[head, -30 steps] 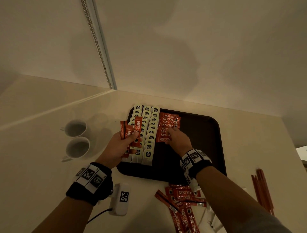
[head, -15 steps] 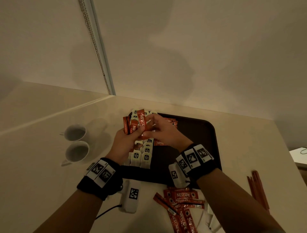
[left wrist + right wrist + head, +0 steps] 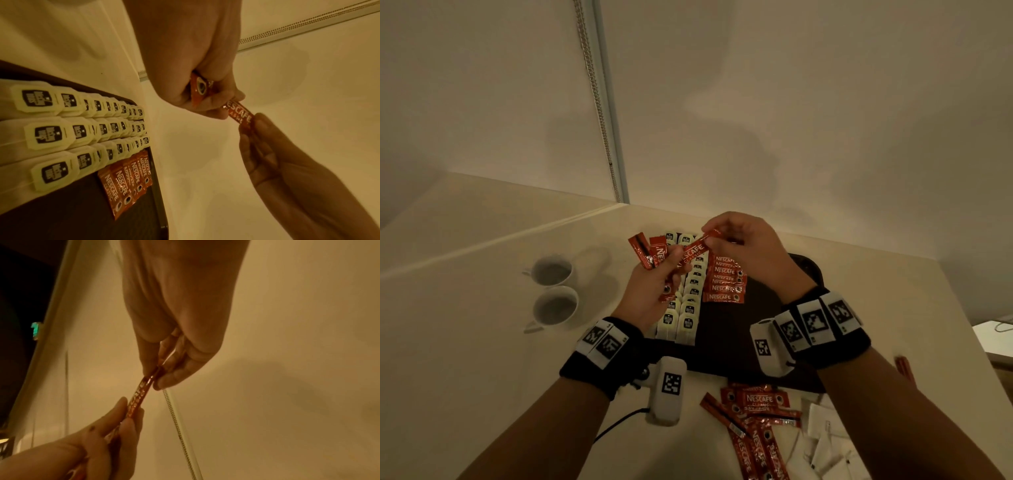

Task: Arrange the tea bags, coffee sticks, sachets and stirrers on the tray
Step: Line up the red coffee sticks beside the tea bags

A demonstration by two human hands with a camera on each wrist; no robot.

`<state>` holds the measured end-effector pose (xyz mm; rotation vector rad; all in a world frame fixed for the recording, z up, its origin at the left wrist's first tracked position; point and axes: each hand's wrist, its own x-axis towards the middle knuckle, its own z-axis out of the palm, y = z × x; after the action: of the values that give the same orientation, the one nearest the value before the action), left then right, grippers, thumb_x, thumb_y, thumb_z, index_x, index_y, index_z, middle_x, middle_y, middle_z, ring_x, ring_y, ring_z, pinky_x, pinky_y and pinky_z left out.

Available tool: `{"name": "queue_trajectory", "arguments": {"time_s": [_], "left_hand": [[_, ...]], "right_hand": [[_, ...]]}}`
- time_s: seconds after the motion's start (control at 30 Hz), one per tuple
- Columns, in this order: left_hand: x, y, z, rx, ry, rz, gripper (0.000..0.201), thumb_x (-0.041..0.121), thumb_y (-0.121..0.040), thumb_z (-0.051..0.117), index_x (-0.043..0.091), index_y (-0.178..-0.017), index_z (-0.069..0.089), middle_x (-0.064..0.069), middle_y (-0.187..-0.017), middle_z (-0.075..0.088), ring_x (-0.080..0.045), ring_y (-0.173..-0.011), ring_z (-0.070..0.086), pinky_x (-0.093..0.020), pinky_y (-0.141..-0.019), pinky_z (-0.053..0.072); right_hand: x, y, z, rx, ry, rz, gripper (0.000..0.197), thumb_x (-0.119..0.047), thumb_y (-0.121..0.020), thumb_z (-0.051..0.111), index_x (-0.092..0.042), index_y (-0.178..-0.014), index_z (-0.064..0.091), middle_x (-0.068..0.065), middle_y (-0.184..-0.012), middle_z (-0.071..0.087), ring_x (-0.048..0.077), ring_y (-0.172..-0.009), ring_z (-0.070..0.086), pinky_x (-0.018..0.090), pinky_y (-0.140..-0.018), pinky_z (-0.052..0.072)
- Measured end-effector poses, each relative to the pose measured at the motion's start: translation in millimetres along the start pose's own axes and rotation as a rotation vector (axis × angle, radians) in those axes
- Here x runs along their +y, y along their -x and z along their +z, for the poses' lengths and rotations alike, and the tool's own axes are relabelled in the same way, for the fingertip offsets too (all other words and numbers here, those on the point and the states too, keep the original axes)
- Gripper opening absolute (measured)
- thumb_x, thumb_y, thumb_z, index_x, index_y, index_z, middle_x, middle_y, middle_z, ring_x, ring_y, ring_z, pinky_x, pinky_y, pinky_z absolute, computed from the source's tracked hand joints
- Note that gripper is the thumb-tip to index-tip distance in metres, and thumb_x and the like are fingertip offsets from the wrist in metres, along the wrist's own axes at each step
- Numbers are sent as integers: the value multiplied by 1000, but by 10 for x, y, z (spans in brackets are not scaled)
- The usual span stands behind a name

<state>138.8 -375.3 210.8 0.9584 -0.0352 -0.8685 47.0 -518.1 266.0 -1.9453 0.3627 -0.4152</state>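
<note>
My left hand (image 3: 654,281) grips a small bunch of red coffee sticks (image 3: 650,251) above the dark tray (image 3: 729,342). My right hand (image 3: 726,236) pinches the far end of one coffee stick (image 3: 693,248) that still sits in that bunch; the same stick (image 3: 239,114) (image 3: 140,398) shows in both wrist views. On the tray lie three rows of white tea bags (image 3: 688,298) (image 3: 78,128) and, to their right, a row of coffee sticks (image 3: 724,279) (image 3: 125,180).
Two white cups (image 3: 551,287) stand left of the tray. Loose coffee sticks (image 3: 753,421) and white sachets (image 3: 828,442) lie on the table in front of it, red stirrers (image 3: 904,366) at the right. A wall rises just behind.
My right hand left the row of sticks on the tray, came up to the left hand's bunch and took hold of one stick. Both hands rose slightly.
</note>
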Motion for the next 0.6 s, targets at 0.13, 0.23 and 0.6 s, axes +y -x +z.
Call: {"name": "queue_trajectory", "arguments": {"time_s": [0.13, 0.23, 0.6], "left_hand": [[-30, 80, 46, -69, 141, -42, 28, 20, -73, 65, 4, -96, 64, -8, -84, 70, -12, -75, 69, -12, -55, 53], [-26, 127, 100, -128, 137, -13, 28, 10, -75, 63, 1, -101, 61, -7, -84, 71, -15, -75, 70, -15, -60, 55], [88, 162, 90, -72, 83, 52, 20, 11, -73, 67, 5, -91, 64, -4, -71, 69, -10, -62, 67, -15, -56, 54]], "right_hand": [[-142, 39, 21, 11, 47, -54, 13, -8, -84, 68, -12, -95, 70, 8, -86, 72, 17, -76, 71, 26, -72, 58], [-182, 67, 7, 59, 111, -100, 13, -11, -79, 73, -16, -91, 70, 0, -85, 72, 8, -73, 68, 21, -71, 56], [-153, 148, -71, 105, 8, -9, 10, -10, -82, 70, -14, -91, 70, 6, -85, 69, 15, -74, 69, 21, -66, 55]]}}
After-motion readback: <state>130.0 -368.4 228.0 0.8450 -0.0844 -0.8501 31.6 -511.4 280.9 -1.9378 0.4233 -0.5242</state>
